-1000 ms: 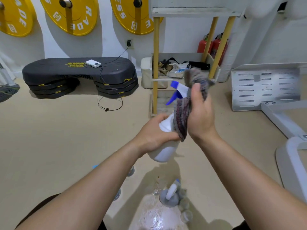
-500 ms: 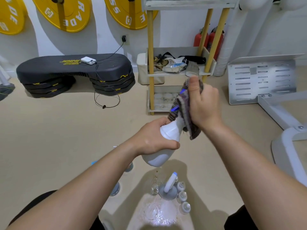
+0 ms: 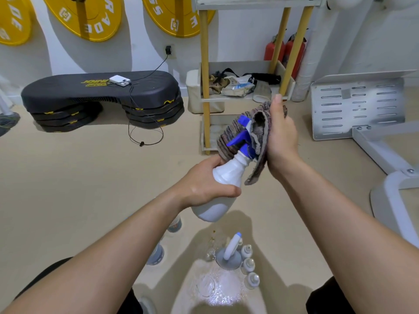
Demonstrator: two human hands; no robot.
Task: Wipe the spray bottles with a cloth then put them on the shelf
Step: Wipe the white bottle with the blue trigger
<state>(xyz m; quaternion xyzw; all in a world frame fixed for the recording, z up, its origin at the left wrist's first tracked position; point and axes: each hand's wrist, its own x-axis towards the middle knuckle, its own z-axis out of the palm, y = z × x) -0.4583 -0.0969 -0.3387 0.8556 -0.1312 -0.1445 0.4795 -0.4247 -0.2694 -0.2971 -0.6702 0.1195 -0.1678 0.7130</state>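
Gym — yellow weight plates point(image 3: 87, 17), black aerobic step point(image 3: 102, 89).

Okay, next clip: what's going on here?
A person is wiping a white spray bottle with a cloth. The left hand grips the bottle's body, while the right hand holds the cloth wrapped round the blue spray head. The bottle is not yet on the shelf ahead. Other bottles stand on the floor below the arms.
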